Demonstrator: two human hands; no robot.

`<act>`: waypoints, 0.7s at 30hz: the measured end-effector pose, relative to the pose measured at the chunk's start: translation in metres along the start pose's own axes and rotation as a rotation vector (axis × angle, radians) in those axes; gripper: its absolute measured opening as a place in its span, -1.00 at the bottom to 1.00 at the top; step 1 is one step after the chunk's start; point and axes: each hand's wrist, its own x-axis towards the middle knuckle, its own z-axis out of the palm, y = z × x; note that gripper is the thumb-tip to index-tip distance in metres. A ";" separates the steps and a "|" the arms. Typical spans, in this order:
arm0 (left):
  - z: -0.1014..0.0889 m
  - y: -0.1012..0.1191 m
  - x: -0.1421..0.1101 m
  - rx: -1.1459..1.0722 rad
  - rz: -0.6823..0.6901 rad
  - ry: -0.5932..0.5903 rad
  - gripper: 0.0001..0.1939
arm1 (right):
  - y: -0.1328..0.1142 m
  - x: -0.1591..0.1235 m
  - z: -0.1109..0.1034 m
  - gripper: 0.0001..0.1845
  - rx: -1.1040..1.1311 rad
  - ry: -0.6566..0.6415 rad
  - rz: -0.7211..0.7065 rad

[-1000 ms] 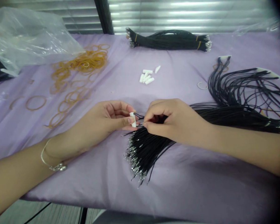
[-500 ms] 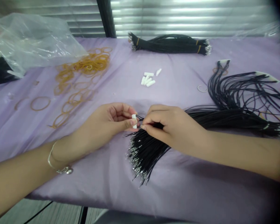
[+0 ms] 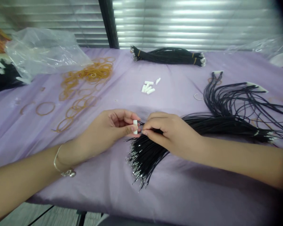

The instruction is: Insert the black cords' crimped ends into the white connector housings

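My left hand [image 3: 119, 125] pinches a small white tube-like piece [image 3: 135, 127] upright between thumb and fingers. Thin black cord runs from beside that piece toward my right hand [image 3: 167, 128], whose thumb and forefinger are pressed together on it. Under and beside my right hand lies a thick bundle of black cords [image 3: 148, 153], its silvery metal ends fanned out toward the table's front edge. Several loose white pieces [image 3: 147, 88] lie farther back on the purple cloth [image 3: 96, 182].
Tan rubber bands [image 3: 94, 72] are heaped at the left beside a clear plastic bag [image 3: 47, 50]. Another banded bundle of black cords [image 3: 167, 56] lies at the back. More cords with white card-like ends [image 3: 257, 86] spread at the right. Blinds [image 3: 191, 22] stand behind.
The camera view has tilted up slightly, so the things on the table appear lower. Both hands keep nearly the same pose, with the white piece still in my left fingers.
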 end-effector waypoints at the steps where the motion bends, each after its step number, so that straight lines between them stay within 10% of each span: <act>1: 0.001 -0.001 0.000 -0.007 -0.005 -0.004 -0.84 | 0.000 0.000 0.001 -0.80 -0.003 0.010 -0.015; 14: -0.004 0.006 0.002 -0.043 0.040 0.050 -0.77 | 0.000 -0.001 -0.022 -0.77 -0.516 0.089 -0.443; 21: -0.005 0.003 0.003 -0.105 -0.010 0.034 -0.81 | 0.004 0.001 -0.015 -0.84 -0.235 0.092 -0.349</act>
